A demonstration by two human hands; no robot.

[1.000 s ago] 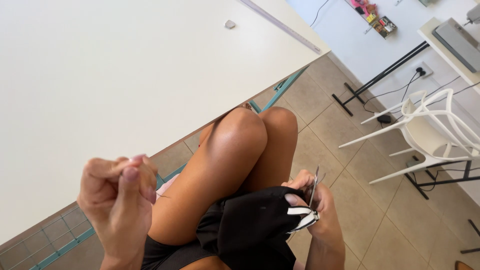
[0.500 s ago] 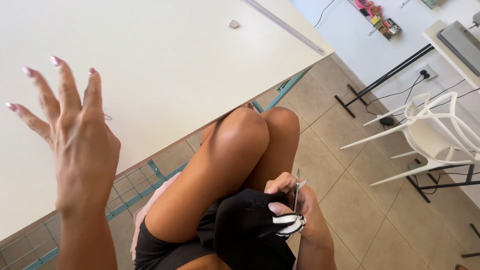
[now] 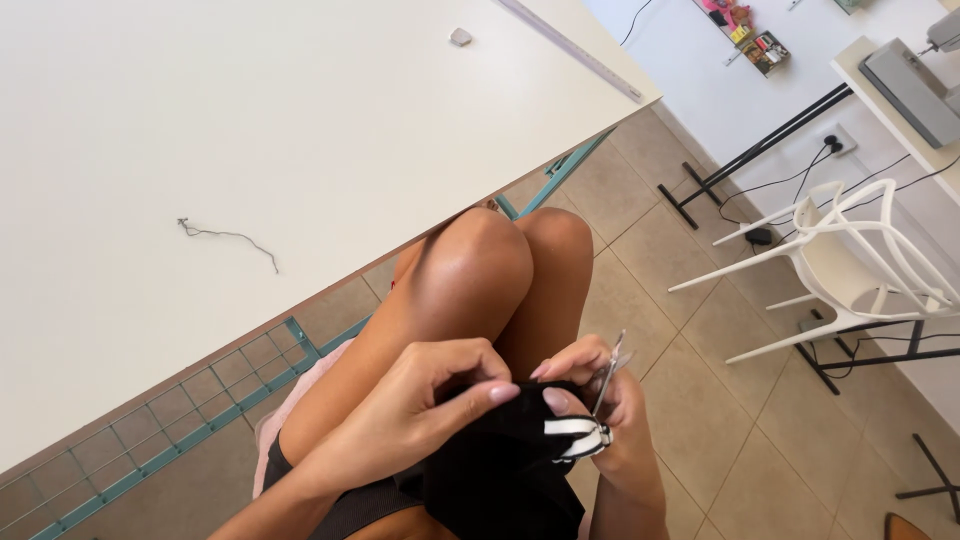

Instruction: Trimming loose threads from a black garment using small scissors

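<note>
A black fabric piece [image 3: 500, 475] with a white striped trim [image 3: 575, 437] lies on my lap over my bare knees [image 3: 480, 270]. My left hand [image 3: 410, 405] pinches the fabric's upper edge between thumb and forefinger. My right hand [image 3: 615, 415] grips the fabric at the striped trim. It also holds small metal scissors [image 3: 607, 372], with the blades pointing up. The two hands almost touch at the fingertips.
A large white table [image 3: 300, 130] fills the upper left, with a short dark thread [image 3: 225, 238], a small grey object [image 3: 460, 37] and a long ruler [image 3: 570, 45] on it. A white chair [image 3: 850, 260] stands on the tiled floor to the right. Further right is a desk with a sewing machine [image 3: 915, 75].
My left hand rose with pinched fingers, spread open over the table, then came down onto the black fabric. A dark thread now lies on the table.
</note>
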